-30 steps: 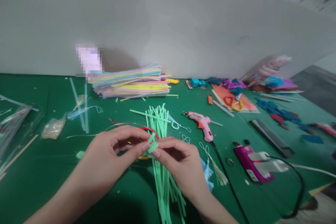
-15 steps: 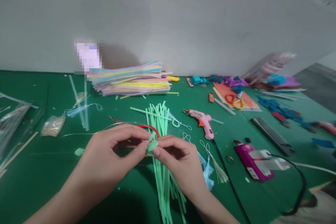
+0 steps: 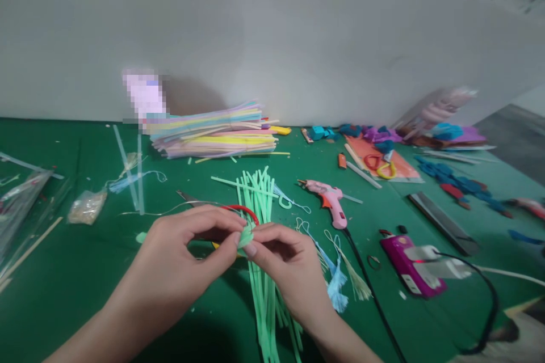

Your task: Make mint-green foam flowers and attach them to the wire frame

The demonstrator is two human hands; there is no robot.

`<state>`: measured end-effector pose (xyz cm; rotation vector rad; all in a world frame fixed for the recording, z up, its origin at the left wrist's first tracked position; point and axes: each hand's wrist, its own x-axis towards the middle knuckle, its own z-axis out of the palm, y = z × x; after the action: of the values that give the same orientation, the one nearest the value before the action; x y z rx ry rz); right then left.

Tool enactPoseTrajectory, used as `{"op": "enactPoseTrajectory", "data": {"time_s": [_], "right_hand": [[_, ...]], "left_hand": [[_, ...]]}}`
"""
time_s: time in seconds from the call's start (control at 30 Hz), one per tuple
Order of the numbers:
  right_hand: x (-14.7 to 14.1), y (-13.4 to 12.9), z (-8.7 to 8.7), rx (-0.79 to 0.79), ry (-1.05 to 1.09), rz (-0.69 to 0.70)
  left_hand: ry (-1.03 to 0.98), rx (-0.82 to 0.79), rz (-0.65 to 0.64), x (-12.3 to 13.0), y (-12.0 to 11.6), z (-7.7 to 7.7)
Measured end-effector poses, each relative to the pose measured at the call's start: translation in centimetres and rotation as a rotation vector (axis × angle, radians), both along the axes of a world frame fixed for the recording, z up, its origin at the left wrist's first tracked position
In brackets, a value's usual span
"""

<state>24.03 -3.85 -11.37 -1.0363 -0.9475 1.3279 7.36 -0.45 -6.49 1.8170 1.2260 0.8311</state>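
The small green piece (image 3: pixel 245 237) between your fingertips sits more compact than a half second ago: the end that stuck up above your pinch no longer shows. The loose green scrap (image 3: pixel 141 237), left of the grip, now shows nearer your left wrist, and the pale wire (image 3: pixel 145 214) reaches out less far.

Your left hand (image 3: pixel 183 249) and right hand (image 3: pixel 289 261) each pinch the green piece, thumb against forefinger, tips almost meeting. To shape it well, I'd let one pinch stay firm as an anchor while the other makes small adjustments; press lightly, since the soft strip probably creases and springs open if both sides loosen. Your fingers hide much of it, so tilting it towards you would help you check the fold.

Just behind the grip lie the scissors (image 3: pixel 252 214); watch that your knuckles don't catch their red handle or the wire. Below and in front of it run the green strips (image 3: pixel 259 295). Farther right, the glue gun (image 3: pixel 326 190) lies well apart from your fingers; treat its tip as hot.
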Motion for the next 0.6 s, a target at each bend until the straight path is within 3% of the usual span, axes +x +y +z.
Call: {"op": "enactPoseTrajectory", "data": {"time_s": [0.2,0.6], "right_hand": [[0.11,0.1,0.03,-0.018,0.023,-0.03],[-0.04,-0.13,0.51,-0.012,0.048,-0.021]], "left_hand": [[0.056,0.026,-0.019,-0.06,-0.12,-0.1],[0.013,-0.104,-0.011,-0.18,0.09,-0.28]]}}
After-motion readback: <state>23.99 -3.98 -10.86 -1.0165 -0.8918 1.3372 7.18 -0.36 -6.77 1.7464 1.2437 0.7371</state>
